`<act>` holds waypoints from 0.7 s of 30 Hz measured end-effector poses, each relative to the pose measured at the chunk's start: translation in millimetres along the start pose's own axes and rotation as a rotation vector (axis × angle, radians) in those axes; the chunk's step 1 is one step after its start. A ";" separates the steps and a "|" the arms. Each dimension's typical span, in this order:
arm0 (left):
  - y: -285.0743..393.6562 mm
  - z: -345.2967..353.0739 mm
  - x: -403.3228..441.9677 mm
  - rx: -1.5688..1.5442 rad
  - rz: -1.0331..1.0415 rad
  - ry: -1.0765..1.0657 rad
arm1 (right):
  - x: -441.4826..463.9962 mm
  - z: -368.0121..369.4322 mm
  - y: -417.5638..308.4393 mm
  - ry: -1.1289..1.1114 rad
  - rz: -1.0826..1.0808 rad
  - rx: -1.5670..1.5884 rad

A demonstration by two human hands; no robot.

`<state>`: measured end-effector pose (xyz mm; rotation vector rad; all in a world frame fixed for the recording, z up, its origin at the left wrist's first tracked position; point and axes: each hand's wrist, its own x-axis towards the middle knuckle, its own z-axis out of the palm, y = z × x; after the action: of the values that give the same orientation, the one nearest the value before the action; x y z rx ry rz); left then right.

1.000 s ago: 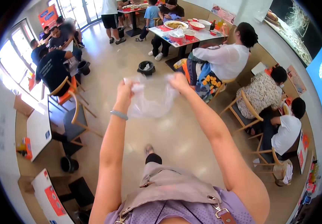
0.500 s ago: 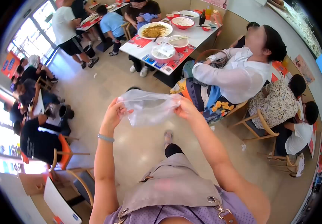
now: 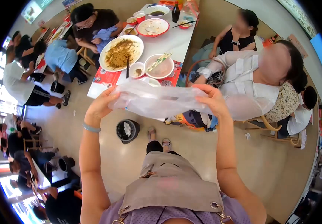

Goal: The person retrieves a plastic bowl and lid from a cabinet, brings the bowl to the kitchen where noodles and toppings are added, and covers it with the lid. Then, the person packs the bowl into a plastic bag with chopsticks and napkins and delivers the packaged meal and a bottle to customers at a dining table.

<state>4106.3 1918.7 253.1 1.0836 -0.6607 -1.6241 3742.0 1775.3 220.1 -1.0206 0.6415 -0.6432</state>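
A thin, clear plastic bag (image 3: 159, 101) is stretched sideways between my two hands. My left hand (image 3: 102, 103) grips one end and my right hand (image 3: 214, 100) pinches the other, both with closed fingers. Just beyond the bag is a white table (image 3: 179, 46). On its near end stand a large plate of noodles (image 3: 116, 66), a bowl with chopsticks across it (image 3: 164, 71) and a small bowl (image 3: 132, 73). Part of another bowl shows behind the film. Farther back are a red-rimmed bowl (image 3: 157, 23) and a dark bottle (image 3: 175, 13).
Below the bag, a black bin (image 3: 130, 139) with white tissue inside stands on the floor. A person in a white blouse (image 3: 243, 87) sits close by on the right, and a person in dark clothes (image 3: 105, 23) sits across the table. Other diners and chairs line both sides.
I have come closer to the table, which now lies just past my hands. My hands have spread farther apart, stretching the bag wider. The black bin has come into fuller view.
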 end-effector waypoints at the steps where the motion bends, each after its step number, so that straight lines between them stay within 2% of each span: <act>1: 12.3 -8.4 22.6 0.003 0.005 -0.023 | 14.3 -10.8 1.1 0.114 -0.124 -0.300; 2: 23.9 -13.6 47.5 0.002 -0.012 -0.041 | 27.2 -16.5 -1.6 0.227 -0.238 -0.604; 3: 34.8 -16.8 73.2 -0.012 0.027 -0.044 | 41.6 -22.6 -8.3 0.350 -0.128 -0.867; 4: 45.5 -21.2 95.2 -0.025 0.060 -0.047 | 51.4 -19.2 -14.2 0.375 -0.108 -0.862; 6: 52.8 -38.7 150.3 -0.109 0.097 -0.106 | 82.7 -17.1 -29.3 0.476 -0.035 -0.202; 7: 52.7 -38.9 172.8 -0.236 0.181 -0.086 | 96.9 -19.1 -32.5 0.424 -0.068 0.063; 8: 51.0 -43.8 192.6 -0.359 0.263 -0.062 | 114.8 -24.7 -29.2 0.445 -0.063 0.068; 10: 43.4 -64.1 243.6 -0.443 0.267 -0.087 | 160.5 -41.0 -25.4 0.350 -0.281 0.539; 11: 42.2 -66.3 263.5 -0.573 0.239 -0.032 | 175.9 -21.5 -40.9 0.587 -0.191 0.689; 12: 42.0 -69.4 283.0 -0.703 0.211 0.027 | 192.8 -40.4 -30.8 0.592 -0.204 0.689; 14: 49.2 -77.9 316.5 -0.630 0.191 0.038 | 231.7 -91.9 2.8 0.072 -0.303 0.908; 15: 40.1 -100.3 344.4 -0.670 0.164 -0.059 | 243.4 -100.0 4.0 0.141 -0.225 0.958; 16: 36.8 -112.8 364.9 -0.709 0.138 -0.156 | 251.8 -102.9 -1.0 0.144 -0.234 0.956; 17: 53.6 -88.5 360.4 -0.528 0.053 -0.003 | 259.0 -100.1 -9.7 0.304 -0.148 0.790; 18: 54.4 -92.9 373.8 -0.526 0.047 -0.008 | 266.5 -97.4 -18.0 0.461 -0.061 0.621; 19: 53.5 -100.1 390.4 -0.287 -0.034 -0.062 | 279.8 -78.4 -30.9 0.762 -0.028 0.627; 20: 51.5 -107.4 407.6 -0.049 -0.111 -0.115 | 286.8 -85.4 -30.0 0.770 -0.032 0.628; 21: 48.2 -114.2 424.0 0.001 -0.156 -0.138 | 295.0 -95.3 -27.1 0.698 0.007 0.673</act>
<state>4202.5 1513.9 104.4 1.0520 -0.6809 -1.8452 3857.7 1493.6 155.6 -0.1439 0.9384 -1.1284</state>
